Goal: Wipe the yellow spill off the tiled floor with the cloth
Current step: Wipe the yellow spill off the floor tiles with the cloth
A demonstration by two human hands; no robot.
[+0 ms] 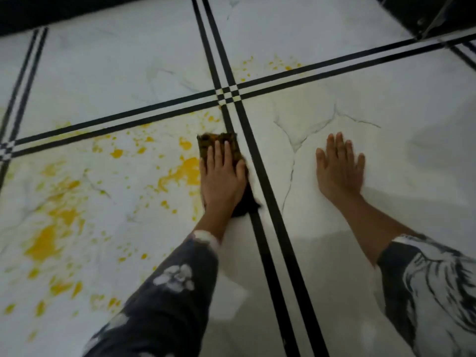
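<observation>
Dark floral-print sleeves (164,287) lead to both hands. The left hand (221,173), fingers flat and together, presses a dark brown cloth (206,144) beside the black double stripe (260,181). The right hand (340,168) rests spread on white marble tiled floor (386,112). The yellow spill (59,215) splatters the left tile.

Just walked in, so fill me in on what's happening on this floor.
A person is wiping up a yellow spill on the tiled floor. The left hand presses flat on a dark cloth at the spill's right edge, beside the black double tile lines. The right hand rests open on a clean tile, as if for support. Most of the spill is not yet wiped, with splashes spreading left and a few beyond the crossing lines.
</observation>
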